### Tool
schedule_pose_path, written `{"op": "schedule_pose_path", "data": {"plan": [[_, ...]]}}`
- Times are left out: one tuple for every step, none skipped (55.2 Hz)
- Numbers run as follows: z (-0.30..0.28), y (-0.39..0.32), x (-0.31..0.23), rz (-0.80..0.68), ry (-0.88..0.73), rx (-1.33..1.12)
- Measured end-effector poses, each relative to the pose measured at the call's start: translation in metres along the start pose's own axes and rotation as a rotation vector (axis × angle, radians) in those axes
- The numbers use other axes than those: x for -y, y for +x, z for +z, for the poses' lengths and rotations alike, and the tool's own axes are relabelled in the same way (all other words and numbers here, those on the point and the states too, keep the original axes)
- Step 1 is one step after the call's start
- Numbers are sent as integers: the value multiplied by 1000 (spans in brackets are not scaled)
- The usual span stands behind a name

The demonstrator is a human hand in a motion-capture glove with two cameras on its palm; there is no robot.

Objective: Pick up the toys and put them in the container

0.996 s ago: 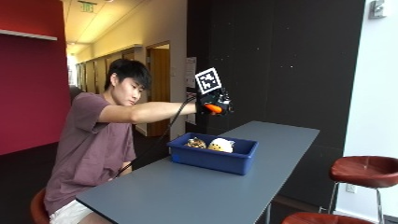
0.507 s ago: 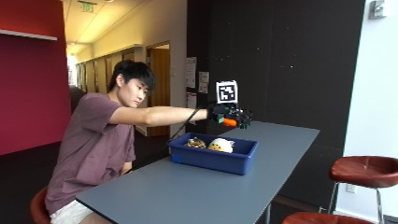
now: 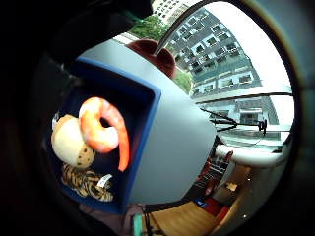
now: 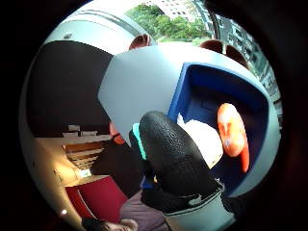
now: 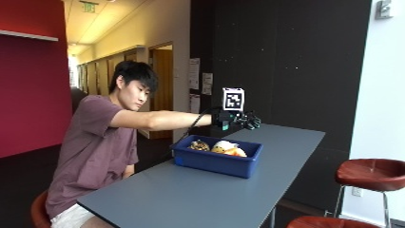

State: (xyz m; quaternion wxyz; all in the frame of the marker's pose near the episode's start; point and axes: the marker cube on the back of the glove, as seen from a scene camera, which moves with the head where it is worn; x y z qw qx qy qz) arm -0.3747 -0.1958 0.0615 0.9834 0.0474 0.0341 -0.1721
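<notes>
A black-gloved right hand's finger (image 4: 175, 156) reaches over a deep blue plastic container (image 4: 180, 94) holding an orange plush shrimp (image 4: 231, 130) and a cream round plush toy (image 4: 204, 139).

Container (image 5: 218, 162): smooth blue plastic, slight sheen. Bench (image 5: 190, 194): smooth matt grey laminate look. Shrimp toy (image 3: 101, 129): glossy orange, plastic or rubber. Tiger toy (image 3: 87, 182): soft striped plush cloth. Hand (image 5: 237, 119): black glove, pebbled rubbery fingertip texture. Stool (image 5: 373, 172), lower right: shiny reddish-brown seat, metal leg.
</notes>
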Motion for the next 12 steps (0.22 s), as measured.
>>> {"op": "schedule_pose_path", "data": {"plan": [[0,0,0,1,1,-4],[0,1,0,12,4,-4],[0,2,0,34,7,-7],[0,4,1,56,9,-17],[0,6,0,64,10,-28],[0,7,-1,55,11,-34],[0,7,-2,41,11,-33],[-1,7,-3,38,13,-32],[-1,7,-3,45,15,-34],[-2,7,-3,52,17,-36],[-2,6,-4,49,19,-35],[-2,6,-4,43,20,-33]]}}
